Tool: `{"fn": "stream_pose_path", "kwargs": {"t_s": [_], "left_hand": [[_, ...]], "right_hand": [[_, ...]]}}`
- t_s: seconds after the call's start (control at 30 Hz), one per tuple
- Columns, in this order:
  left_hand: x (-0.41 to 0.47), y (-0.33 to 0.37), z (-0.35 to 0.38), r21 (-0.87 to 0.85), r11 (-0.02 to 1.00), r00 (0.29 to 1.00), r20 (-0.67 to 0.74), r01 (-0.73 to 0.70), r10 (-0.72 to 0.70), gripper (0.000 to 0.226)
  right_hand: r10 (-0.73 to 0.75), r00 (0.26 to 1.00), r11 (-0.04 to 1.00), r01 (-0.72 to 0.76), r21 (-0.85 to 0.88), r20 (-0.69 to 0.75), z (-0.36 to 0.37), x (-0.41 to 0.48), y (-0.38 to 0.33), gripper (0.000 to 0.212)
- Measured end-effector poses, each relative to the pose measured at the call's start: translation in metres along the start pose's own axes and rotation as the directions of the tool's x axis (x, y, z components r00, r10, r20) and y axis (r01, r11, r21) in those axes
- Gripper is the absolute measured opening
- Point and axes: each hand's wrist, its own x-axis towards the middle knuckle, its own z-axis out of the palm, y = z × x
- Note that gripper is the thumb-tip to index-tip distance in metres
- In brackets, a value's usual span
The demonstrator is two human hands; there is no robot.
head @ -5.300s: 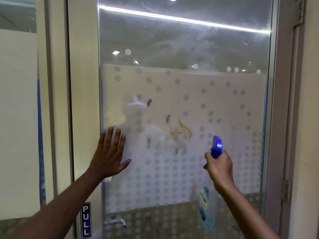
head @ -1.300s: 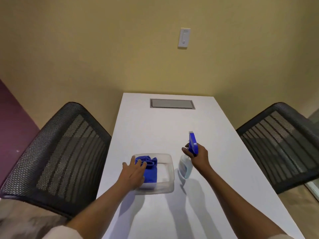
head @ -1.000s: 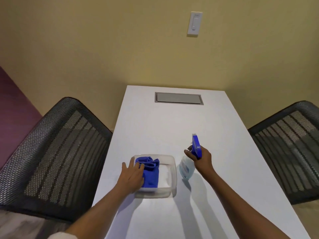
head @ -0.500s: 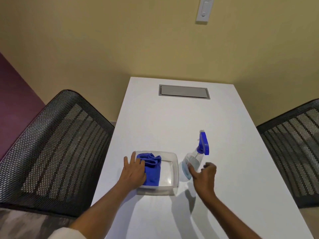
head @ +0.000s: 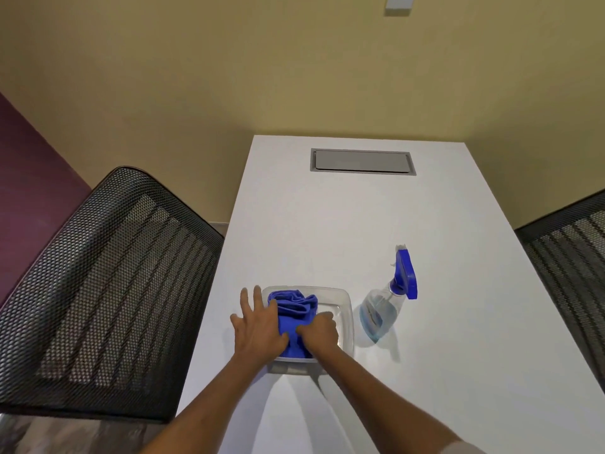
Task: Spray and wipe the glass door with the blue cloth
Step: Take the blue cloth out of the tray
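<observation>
The blue cloth [head: 296, 306] lies bunched in a clear plastic tray [head: 347, 311] on the white table [head: 327, 224]. My left hand [head: 258, 329] rests flat on the tray's left rim, fingers spread, its thumb side against the cloth. My right hand [head: 319, 334] is inside the tray with its fingers curled on the near part of the cloth. The spray bottle [head: 379, 312], clear with a blue trigger head, stands by itself just right of the tray. The glass door is out of view.
A black mesh chair [head: 108, 290] stands at the table's left side and another [head: 569, 250] at its right. A grey hatch [head: 361, 161] is set into the table's far end. A yellow wall with a white switch [head: 397, 3] is behind.
I turned from the glass door to the table. My right hand set the spray bottle down, let go of it and moved left into the tray onto the cloth. My left hand stayed at the tray.
</observation>
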Motion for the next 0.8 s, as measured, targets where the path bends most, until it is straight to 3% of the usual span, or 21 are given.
{"fn": "stream_pose_path", "kwargs": {"t_s": [0.13, 0.23, 0.33, 0.5, 0.67, 0.8], "left_hand": [[0.004, 0.000, 0.007, -0.044, 0.996, 0.995, 0.069, 0.074, -0.071, 0.074], [0.005, 0.001, 0.012, -0.085, 0.989, 0.988, 0.103, 0.122, -0.113, 0.075], [0.006, 0.001, 0.013, -0.101, 0.987, 0.987, 0.119, 0.123, -0.111, 0.074], [0.001, 0.002, 0.005, -0.173, 0.976, 0.989, 0.092, 0.129, -0.114, 0.064], [-0.012, -0.006, -0.011, -0.297, 0.954, 0.995, -0.076, 0.042, -0.068, 0.048], [-0.029, -0.018, -0.031, -0.479, 0.856, 0.960, -0.271, -0.196, 0.069, 0.085]], "right_hand": [[0.175, 0.970, 0.951, -0.210, 0.224, 0.170, 0.011, 0.018, -0.005, 0.051], [0.245, 0.949, 0.918, -0.293, 0.266, 0.199, 0.015, 0.024, -0.006, 0.064], [0.223, 0.948, 0.921, -0.281, 0.271, 0.227, 0.020, 0.025, -0.007, 0.054], [0.174, 0.915, 0.810, -0.343, 0.475, 0.364, 0.013, 0.018, -0.011, 0.040], [0.149, 0.897, 0.728, -0.384, 0.567, 0.417, -0.009, 0.007, -0.020, 0.023], [0.114, 0.891, 0.722, -0.378, 0.579, 0.440, -0.033, -0.007, -0.032, 0.023]]}}
